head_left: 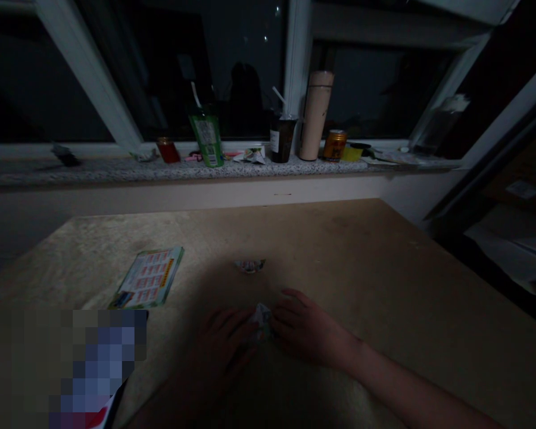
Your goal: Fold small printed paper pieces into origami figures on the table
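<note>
Fingers [287, 316], two hands [221, 341] [310, 335] | one near paper [262, 317] (between them) | one far paper [250, 266]

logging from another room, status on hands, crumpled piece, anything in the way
Left hand and right hand at crumpled piece, either side. Grip unclear in shadow. Second piece beyond, clear of hands.

I have the left hand [227, 333] palm-down in shadow, fingers [236, 322] angled toward the right hand [301, 328], which reaches inward, its forearm [397, 381] slanting from lower right.
</note>
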Demonstrator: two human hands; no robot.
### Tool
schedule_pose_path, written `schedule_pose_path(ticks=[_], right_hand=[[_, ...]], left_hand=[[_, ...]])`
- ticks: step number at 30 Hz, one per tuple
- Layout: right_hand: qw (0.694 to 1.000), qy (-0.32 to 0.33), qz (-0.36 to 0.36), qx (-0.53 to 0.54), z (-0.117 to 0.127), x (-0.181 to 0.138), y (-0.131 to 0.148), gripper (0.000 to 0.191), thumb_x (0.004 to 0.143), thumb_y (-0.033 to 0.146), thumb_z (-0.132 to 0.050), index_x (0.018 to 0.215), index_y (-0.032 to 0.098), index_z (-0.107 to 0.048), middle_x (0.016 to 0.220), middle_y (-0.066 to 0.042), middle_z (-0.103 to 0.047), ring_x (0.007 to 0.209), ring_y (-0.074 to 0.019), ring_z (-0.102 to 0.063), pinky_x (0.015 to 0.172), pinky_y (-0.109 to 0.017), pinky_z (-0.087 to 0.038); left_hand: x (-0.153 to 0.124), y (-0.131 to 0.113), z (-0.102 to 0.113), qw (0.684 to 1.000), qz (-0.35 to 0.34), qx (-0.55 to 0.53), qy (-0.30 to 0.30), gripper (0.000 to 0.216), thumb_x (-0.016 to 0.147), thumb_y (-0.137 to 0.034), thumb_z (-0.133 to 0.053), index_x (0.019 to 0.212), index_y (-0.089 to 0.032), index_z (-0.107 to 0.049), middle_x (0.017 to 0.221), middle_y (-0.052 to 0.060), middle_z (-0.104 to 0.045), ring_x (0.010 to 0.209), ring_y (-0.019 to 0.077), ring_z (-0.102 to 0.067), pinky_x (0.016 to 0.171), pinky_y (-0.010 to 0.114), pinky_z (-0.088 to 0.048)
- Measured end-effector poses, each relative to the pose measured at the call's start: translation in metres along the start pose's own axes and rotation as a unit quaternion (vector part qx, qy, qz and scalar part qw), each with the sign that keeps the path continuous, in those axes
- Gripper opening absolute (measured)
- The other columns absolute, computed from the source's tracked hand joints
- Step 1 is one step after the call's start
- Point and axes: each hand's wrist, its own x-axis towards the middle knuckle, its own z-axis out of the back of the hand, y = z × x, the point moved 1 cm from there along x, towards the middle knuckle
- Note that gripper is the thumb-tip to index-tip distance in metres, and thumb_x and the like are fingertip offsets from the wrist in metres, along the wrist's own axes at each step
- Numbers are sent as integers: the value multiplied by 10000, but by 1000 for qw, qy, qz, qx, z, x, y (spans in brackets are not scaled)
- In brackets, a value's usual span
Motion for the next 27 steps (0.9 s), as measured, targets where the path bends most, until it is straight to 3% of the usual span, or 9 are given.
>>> schedule_pose_path(ticks=[7,16,23,27], right_hand=[[1000,22,-6,2,-4,0,-2,159,913,311,-510,925,195,-618,874,-29,-660,943,-191,-576,1095,-407,-249],[1000,16,-11,12,-2,3,0,150,917,291,-499,877,193,-604,812,-22,-642,870,-191,-572,1067,-408,-281],[998,20,-26,50,-1,1,-2,125,914,270,-488,879,197,-583,866,-47,-625,900,-198,-553,1057,-414,-284],[992,17,-46,119,1,1,-4,188,849,373,-587,909,196,-589,899,-48,-595,942,-208,-527,1042,-429,-285]], left_hand=[[7,-4,3,1000,17,-23,0,247,877,-284,-559,1123,-260,-571,1126,28,-603,1018,249,-533,912,422,-386],[27,-6,16,999,17,-38,32,295,816,-350,-656,1073,-231,-574,1075,33,-614,981,256,-547,903,421,-373],[33,-1,19,996,-6,-75,43,190,874,-347,-612,1017,-230,-571,1003,6,-610,937,223,-547,853,363,-377],[34,2,18,996,-21,-70,42,151,918,-372,-555,968,-236,-597,991,-10,-614,937,205,-549,855,345,-363]])
